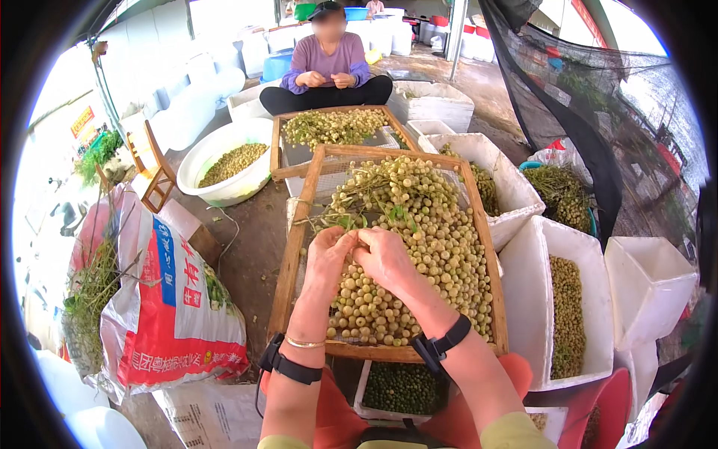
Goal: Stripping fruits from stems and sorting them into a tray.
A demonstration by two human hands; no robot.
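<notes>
My left hand [328, 255] and my right hand [384, 257] meet over a wood-framed wire-mesh sieve [297, 241]. Thumbs and fingertips are pinched together; whatever lies between them is hidden. Under and beyond the hands is a heap of small round yellow-tan fruits [449, 258], which look like wampee. Loose fruits lie mostly on the near and right side of the mesh. At the far side, fruit bunches [398, 185] are still on their stems, with a few green leaves among them. Each wrist wears a black strap, and the left also a bangle.
Across from me sits a person [328, 62] behind a second sieve [275, 149] of fruit. A white basin [193, 185] and a printed sack [168, 314] with stems stand left. Foam boxes [524, 303] line the right. Below the near edge is a tray of dark green fruits [401, 387].
</notes>
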